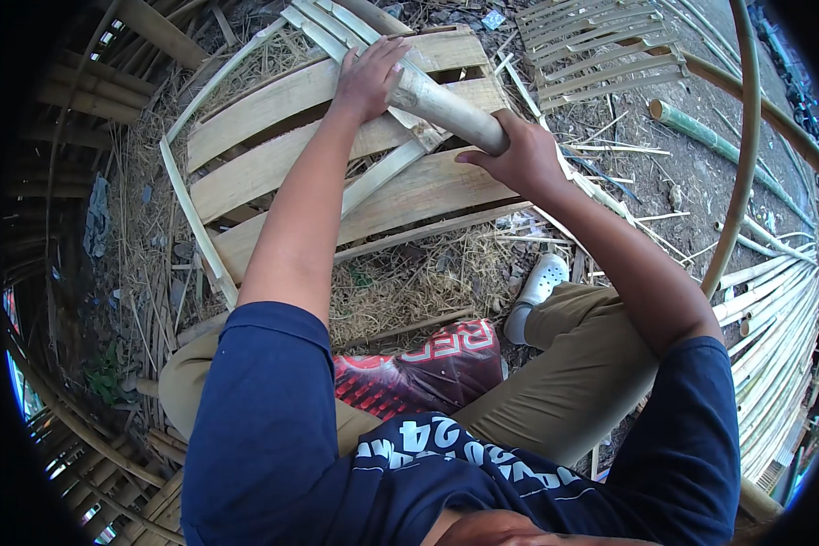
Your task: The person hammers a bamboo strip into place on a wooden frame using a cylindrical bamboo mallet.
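Note:
A pale bamboo pole [450, 114] slants across a low wooden slatted platform [273, 187]. Its near end is in my right hand [526, 156], the thumb along one side and the fingers mostly hidden behind. Farther up, my left hand [370, 80] lies across the bamboo with its fingers bent over it. Beyond that hand, long pale split strips [314, 27] run to the top edge; whether they are still joined to the pole is hidden. A flat bamboo strip [387, 175] lies diagonally on the slats beneath the pole.
Thin strips edge the platform, with straw-like shavings [419, 282] around it. A slatted bamboo rack [601, 55] lies far right, near a green bamboo pole [728, 150]. Many split lengths [773, 337] are piled at the right. A curved pole [746, 146] rises beside my right arm.

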`<state>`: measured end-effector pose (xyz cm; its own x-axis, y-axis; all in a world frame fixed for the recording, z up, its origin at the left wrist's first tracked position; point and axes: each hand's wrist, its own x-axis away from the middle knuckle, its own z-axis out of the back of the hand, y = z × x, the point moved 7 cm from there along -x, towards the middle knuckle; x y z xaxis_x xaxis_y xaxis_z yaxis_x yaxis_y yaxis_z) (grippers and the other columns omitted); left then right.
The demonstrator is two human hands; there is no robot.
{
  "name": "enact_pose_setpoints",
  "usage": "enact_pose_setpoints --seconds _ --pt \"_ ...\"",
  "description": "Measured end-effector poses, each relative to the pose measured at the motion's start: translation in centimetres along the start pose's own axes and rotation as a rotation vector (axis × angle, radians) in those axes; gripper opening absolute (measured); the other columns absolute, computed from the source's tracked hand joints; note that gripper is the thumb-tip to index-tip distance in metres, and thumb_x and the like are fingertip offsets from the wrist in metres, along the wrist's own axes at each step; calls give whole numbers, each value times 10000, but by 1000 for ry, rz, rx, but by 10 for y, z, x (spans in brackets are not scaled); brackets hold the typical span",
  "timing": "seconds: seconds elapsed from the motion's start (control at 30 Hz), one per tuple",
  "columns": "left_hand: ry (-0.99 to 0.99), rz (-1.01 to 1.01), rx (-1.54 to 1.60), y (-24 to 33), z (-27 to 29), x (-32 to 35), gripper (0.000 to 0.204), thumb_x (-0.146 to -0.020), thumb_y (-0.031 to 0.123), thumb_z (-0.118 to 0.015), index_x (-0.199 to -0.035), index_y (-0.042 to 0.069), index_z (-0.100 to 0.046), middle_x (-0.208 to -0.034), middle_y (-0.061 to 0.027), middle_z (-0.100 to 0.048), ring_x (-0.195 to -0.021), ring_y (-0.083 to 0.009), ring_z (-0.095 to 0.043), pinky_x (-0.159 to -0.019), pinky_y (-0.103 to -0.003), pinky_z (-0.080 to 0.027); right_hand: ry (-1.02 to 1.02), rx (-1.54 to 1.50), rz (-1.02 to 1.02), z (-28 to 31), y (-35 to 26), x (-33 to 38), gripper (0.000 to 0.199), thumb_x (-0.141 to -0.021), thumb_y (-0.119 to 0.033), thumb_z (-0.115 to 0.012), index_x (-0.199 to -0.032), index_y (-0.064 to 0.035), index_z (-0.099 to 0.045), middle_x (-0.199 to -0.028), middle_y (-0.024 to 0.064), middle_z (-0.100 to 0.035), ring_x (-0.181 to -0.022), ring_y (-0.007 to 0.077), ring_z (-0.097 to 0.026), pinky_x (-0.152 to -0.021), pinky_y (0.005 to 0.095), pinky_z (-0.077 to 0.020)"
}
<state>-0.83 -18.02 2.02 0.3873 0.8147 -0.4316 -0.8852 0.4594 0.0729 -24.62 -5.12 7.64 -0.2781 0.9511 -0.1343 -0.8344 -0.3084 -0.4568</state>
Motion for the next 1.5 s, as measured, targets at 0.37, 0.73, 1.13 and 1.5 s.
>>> enact_pose_setpoints --seconds 0.37,0.73,1.13,1.5 --pt "-18 14 52 -3 -2 -3 478 -1065 261 -408 -1535 242 -494 -1613 -2 -468 -1527 -223 -379 -1248 -581 -213 76 -72 217 -30 -33 -37 885 -587 -544 -968 -1209 11 -669 -1144 209 -728 -1029 374 -721 -886 437 -574" --pt "71 13 62 -3 3 -2 406 -1041 245 -490 -1434 216 -588 -1556 -10 -536 -1502 -193 -414 -1238 -556 -245 36 -128 263 -36 -31 -42 840 -626 -527 -962 -1229 -21 -670 -942 189 -752 -882 365 -751 -802 439 -589" --pt "34 21 23 -3 2 -3 385 -1038 236 -491 -1409 201 -589 -1555 -5 -532 -1510 -187 -402 -1234 -570 -252 66 -100 285 -37 -33 -41 738 -684 -494 -942 -1184 -26 -667 -916 176 -750 -835 370 -749 -752 445 -592" --pt "-38 84 65 -4 1 2 409 -1048 275 -447 -1436 221 -568 -1604 13 -475 -1542 -187 -341 -1265 -569 -186 -717 67 496 8 -30 -1 357 -580 -215 -874 -890 -90 -750 -810 110 -749 -768 318 -737 -730 423 -587"
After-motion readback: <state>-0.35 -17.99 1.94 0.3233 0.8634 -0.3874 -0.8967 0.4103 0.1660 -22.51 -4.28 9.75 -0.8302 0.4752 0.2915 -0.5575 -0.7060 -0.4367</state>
